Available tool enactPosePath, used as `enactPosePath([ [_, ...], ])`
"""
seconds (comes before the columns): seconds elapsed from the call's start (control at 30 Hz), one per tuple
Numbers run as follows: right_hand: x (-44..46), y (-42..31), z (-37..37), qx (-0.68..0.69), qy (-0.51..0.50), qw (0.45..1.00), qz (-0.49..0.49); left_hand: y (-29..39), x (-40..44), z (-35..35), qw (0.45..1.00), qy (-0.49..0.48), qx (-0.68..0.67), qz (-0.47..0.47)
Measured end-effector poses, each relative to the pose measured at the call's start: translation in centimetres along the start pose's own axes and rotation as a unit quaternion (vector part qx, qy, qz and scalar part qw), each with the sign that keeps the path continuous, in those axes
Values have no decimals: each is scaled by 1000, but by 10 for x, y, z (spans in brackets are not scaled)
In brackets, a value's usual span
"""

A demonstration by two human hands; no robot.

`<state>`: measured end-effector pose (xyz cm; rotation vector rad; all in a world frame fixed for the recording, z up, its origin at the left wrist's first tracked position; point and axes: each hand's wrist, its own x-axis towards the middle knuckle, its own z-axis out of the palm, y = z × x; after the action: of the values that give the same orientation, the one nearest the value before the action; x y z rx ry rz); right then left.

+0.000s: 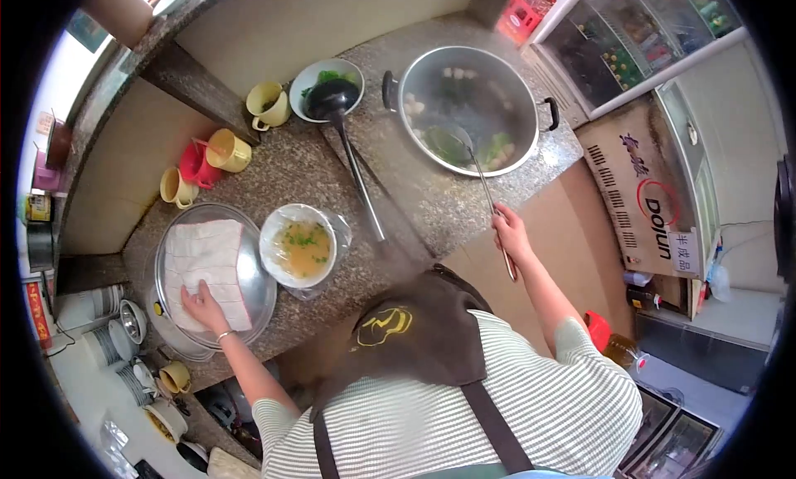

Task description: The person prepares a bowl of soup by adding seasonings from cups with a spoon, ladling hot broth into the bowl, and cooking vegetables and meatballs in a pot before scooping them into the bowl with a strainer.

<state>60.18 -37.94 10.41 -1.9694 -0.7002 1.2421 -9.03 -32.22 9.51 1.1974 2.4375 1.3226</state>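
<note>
Strainer (484, 182) slants into the stockpot (414, 79), right hand (512, 233) clasping its far end, likely avoiding steam, left hand (203, 307) spread on cloth (217, 255) left of the stockpot.

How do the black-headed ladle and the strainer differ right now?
Use: the strainer is in the person's right hand; the ladle is unheld.
Place: the strainer's head is inside the large pot; the ladle's head lies over a white bowl of greens.
Look: the ladle's head is black; the strainer's looks like pale mesh.
Shared: both have long, slim handles.
</note>
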Motion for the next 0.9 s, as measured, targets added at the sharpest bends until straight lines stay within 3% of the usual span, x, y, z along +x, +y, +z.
enactPosePath([
  [0.13,56,20,4,-31,31,997,-60,18,-19,-1,998,28,47,43],
  [0.2,44,-24,-4,-31,15,999,18,28,-26,-15,998,34,50,6],
  [0.23,59,-4,-21,-77,36,995,-42,27,-29,-26,998,37,52,4],
  [0.3,22,-43,-55,-42,38,996,-73,17,-42,-56,993,74,95,-18],
  [0.4,-6,-87,-116,-91,-15,996,4,58,-89,-79,993,107,11,-41],
  [0.43,2,-79,-131,-111,-17,994,-1,66,-99,-86,985,94,55,-137],
  [0.53,58,-48,-163,-158,-31,986,-44,9,-140,-64,975,156,22,-159],
  [0.57,78,-44,-169,-172,-34,983,-62,48,-162,-45,976,156,13,-152],
  [0.73,122,-81,-211,-292,-81,948,-101,88,-226,25,981,97,-108,-129],
  [0.9,146,-113,-258,-386,-170,895,-145,143,-274,42,972,119,-103,-174],
])
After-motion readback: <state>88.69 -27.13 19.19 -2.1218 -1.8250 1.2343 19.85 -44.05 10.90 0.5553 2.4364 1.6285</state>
